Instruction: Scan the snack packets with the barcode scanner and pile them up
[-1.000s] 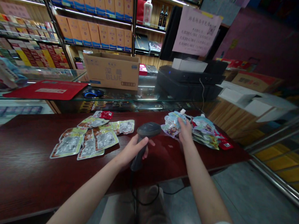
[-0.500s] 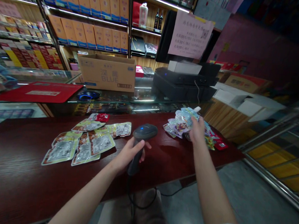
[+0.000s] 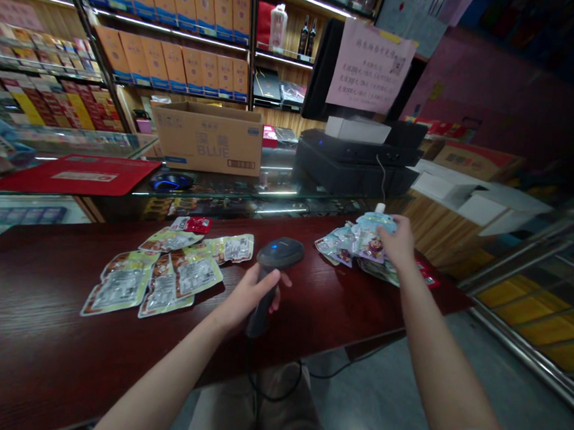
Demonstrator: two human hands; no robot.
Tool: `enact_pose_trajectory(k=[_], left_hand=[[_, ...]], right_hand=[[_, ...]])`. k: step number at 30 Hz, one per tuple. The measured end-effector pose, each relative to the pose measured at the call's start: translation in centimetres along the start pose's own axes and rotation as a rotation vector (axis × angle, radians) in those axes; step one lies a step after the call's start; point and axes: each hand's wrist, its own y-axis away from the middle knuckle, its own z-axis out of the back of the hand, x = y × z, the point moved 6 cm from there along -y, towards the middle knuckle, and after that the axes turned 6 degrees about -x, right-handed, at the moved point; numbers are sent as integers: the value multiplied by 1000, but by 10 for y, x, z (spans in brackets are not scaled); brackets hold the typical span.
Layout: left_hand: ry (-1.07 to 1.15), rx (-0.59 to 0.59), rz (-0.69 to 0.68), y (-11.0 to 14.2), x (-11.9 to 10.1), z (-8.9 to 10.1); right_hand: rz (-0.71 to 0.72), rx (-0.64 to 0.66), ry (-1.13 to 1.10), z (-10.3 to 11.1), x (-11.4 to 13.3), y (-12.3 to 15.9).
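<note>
Table [image 3: 41, 276]: packets [image 3: 127, 282] at nine o'clock.
Scanner [image 3: 282, 252]: centre, left hand [image 3: 257, 291] wrapped round its handle.
Pouch [image 3: 371, 237]: two o'clock, over pile [image 3: 335, 244]; right hand [image 3: 399, 244] part-closed, pinching its edge.
Risk: slick pile may slide if tugged.

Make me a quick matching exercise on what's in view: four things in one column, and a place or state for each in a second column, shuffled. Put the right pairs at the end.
Things
1. Scanner
2. White-capped pouch
3. Mouse
4. Cardboard box

Places and states
A. Dark with a blue glow, beside the red mat
B. Gripped by its handle in the left hand
C. Brown, with BLUE printed on its side
D. Held in the right hand

Right pairs: 1-B, 2-D, 3-A, 4-C
</note>
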Motion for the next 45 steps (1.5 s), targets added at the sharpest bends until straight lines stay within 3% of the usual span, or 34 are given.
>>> enact_pose_trajectory(k=[10, 17, 29, 35, 45], left_hand=[[-15, 4, 15, 0, -1, 0], [11, 6, 5, 1, -2, 0], [2, -17, 8, 5, -7, -1], [13, -19, -7, 5, -6, -2], [7, -2, -8, 4, -5, -1]], right_hand=[[223, 379, 397, -49, 21, -5], [314, 471, 669, -57, 24, 7], [476, 500, 669, -62, 35, 31], [463, 627, 723, -68, 44, 40], [490, 754, 736, -101, 59, 53]])
